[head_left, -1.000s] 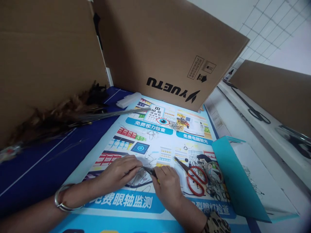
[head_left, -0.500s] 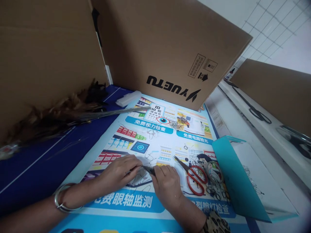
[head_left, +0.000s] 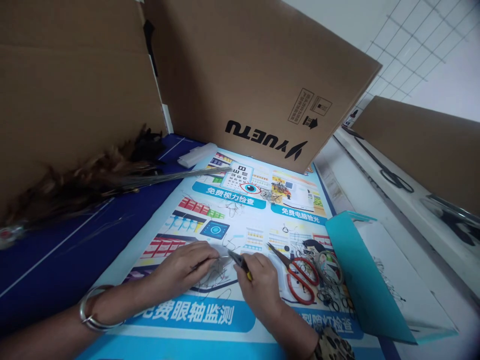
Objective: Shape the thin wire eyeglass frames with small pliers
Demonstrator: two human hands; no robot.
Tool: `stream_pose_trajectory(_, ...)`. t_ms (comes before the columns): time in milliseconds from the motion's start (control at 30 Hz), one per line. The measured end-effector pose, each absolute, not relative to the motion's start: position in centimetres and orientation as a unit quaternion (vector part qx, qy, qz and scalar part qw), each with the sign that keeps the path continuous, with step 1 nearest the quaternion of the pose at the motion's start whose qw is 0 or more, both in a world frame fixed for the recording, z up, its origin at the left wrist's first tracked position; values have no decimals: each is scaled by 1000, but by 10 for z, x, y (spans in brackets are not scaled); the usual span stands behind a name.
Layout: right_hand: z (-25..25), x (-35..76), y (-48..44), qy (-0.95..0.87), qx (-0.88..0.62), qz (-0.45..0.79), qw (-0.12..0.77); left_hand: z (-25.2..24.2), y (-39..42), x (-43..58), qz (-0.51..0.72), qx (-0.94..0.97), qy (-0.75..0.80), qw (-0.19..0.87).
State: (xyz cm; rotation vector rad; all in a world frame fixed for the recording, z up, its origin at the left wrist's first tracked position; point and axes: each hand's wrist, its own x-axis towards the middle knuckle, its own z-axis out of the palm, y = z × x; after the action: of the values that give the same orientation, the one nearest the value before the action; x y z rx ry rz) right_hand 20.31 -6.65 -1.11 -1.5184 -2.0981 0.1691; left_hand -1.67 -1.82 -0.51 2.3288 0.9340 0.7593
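My right hand (head_left: 260,280) is closed around a pair of small pliers (head_left: 237,258) with dark jaws and a bit of yellow on the handle. The jaws point up and left, toward my left hand (head_left: 195,262). Thumb and forefinger of that hand are pinched on a thin wire (head_left: 224,257), whose end reaches toward the plier jaws; whether the jaws touch it I cannot tell. Loose thin wire pieces (head_left: 221,280) lie on the printed sheet under my hands. Red-handled scissors (head_left: 302,280) rest to the right of my right hand.
A wire coil (head_left: 330,267) and several small rings (head_left: 333,300) lie beside the scissors. At the right stands an open turquoise box (head_left: 369,280). Long thin wires (head_left: 180,175) and brown feathers (head_left: 86,175) are at the left. Cardboard (head_left: 255,75) walls the back.
The pliers have turned in my right hand, their jaws now tipped upward and away from my left fingers. Yellow on the handle has come into view. My left hand has hardly moved.
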Motion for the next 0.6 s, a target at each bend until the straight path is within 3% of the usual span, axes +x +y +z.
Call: stream_pose_trajectory(600, -4, 208, -63, -835, -503, 90, 207, 2, -18, -19, 252, 837, 312, 373)
